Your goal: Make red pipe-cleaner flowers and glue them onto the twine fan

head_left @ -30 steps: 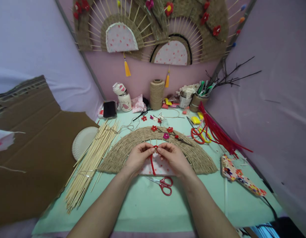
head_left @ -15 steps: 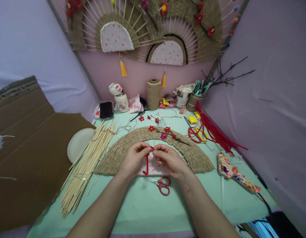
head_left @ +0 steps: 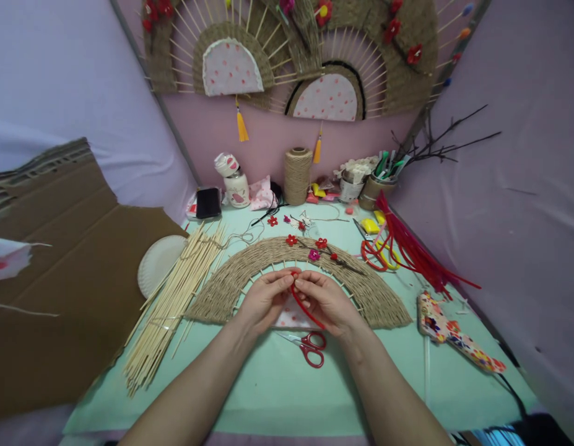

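Note:
Between the fingertips of my left hand (head_left: 268, 297) and my right hand (head_left: 324, 298) is a red pipe cleaner (head_left: 306, 311). Both hands pinch it at its upper end, where it looks bent; its tail curves down to the right in front of my right palm. Beneath my hands lies a woven twine fan (head_left: 226, 282) with a white, red-dotted centre piece, partly covered by my hands. Small red and magenta flowers (head_left: 314, 254) and a dark twig sit on the fan's arch. Red-handled scissors (head_left: 312, 349) rest just in front of it.
Bundled bamboo sticks (head_left: 175, 310), a white paper plate (head_left: 159, 263) and a cardboard sheet (head_left: 73, 297) occupy the left. At right are loose red pipe cleaners (head_left: 407, 248), more scissors (head_left: 374, 254) and a flowered glue gun (head_left: 454, 334). A twine spool (head_left: 298, 176) stands behind.
The pipe cleaner's tail, which hung straight down with a hooked end, now slants down to the right. My hands stay pinched together. The whole view has shifted slightly.

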Demonstrator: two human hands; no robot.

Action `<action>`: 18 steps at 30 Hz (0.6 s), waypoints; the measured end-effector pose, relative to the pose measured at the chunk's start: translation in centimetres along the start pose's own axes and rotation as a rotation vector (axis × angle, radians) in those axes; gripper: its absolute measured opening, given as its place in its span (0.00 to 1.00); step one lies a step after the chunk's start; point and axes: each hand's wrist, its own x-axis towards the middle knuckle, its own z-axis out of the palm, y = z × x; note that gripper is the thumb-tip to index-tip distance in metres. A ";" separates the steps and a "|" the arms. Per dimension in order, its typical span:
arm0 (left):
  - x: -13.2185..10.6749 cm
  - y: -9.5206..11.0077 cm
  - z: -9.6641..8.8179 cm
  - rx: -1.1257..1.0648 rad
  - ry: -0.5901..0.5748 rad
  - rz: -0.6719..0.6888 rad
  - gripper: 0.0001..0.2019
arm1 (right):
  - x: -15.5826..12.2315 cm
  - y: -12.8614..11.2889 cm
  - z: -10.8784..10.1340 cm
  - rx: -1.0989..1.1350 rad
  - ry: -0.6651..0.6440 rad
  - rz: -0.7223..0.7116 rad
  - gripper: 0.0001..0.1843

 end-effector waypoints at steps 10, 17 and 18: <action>-0.3 -0.2 0.5 -0.135 0.068 0.046 0.11 | -0.4 0.7 1.0 -0.025 0.018 -0.043 0.14; 0.0 -0.6 0.5 -0.187 0.096 0.067 0.10 | -0.4 1.0 1.2 -0.058 0.062 -0.055 0.14; 0.1 -0.5 0.4 -0.183 0.085 0.060 0.10 | -0.4 0.8 1.1 -0.107 0.067 -0.061 0.15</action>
